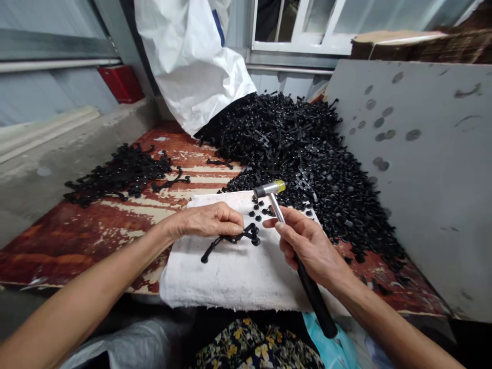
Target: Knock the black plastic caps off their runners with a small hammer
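My left hand (209,220) pinches a black plastic sprue piece (230,241) and presses it flat on a folded white cloth (230,277). In my right hand (307,246) is a small hammer (271,188) with a metal head, a yellow tip and a black handle. Its head hovers just above the cloth, behind the sprue. Several small round black caps (259,210) lie loose on the cloth under the hammer head.
A large heap of black plastic parts (303,148) spills from a white sack (188,61) at the back. A smaller pile of black sprues (119,174) lies at left on the worn red board (77,241). A grey panel (423,169) leans at right.
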Demonstrator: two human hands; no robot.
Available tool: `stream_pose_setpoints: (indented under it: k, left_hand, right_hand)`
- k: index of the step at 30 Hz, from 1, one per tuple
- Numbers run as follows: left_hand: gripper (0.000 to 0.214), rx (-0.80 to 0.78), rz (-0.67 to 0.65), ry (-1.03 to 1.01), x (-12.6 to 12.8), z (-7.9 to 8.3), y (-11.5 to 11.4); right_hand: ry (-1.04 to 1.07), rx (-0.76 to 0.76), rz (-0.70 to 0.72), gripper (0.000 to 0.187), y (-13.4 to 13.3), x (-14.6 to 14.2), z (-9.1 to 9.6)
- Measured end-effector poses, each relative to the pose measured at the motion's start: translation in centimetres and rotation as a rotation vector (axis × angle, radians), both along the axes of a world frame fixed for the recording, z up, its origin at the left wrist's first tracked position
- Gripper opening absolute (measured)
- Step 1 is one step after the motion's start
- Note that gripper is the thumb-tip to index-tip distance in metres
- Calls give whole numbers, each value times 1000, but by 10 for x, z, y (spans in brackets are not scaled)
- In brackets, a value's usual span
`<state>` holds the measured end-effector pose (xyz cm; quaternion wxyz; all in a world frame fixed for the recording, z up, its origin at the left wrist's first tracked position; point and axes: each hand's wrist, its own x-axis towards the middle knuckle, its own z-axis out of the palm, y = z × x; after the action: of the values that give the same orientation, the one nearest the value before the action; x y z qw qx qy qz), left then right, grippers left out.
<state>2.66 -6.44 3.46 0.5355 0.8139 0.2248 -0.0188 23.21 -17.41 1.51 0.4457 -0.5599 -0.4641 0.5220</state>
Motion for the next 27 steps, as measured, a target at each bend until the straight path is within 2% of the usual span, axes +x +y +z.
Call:
stream_pose_setpoints:
  k: [3,4,8,9,11,13,17,27]
  left_hand:
    - [30,254,-1,-1,-1,-2,-16]
    - [30,412,14,-12,0,-4,-23]
    - [26,1218,70,-72,2,-10,-55]
    - [26,1364,66,-83,3,-11,-63]
    - [24,1550,47,-94,4,-13,-75]
    - [21,1639,46,-96,5,-14,-82]
    - [20,1702,62,-113,7,-16,-87]
    - [17,1689,63,-142,8,-22,-89]
  right_hand:
    - [108,-24,15,39,-10,-4,-1]
    - [136,-22,20,38,-13,-6,-2]
    - [261,-29,3,37,-23,-12,-8]
    - [291,-36,-9,37,-25,-12,-10]
    - [332,-42,-25,37,-28,-13,-14]
    - [351,-36,-18,37,-31,-13,-18]
    - [320,-19,7,35,-35,-11,-21]
    - [125,55,12,34,-39,-5,-22]
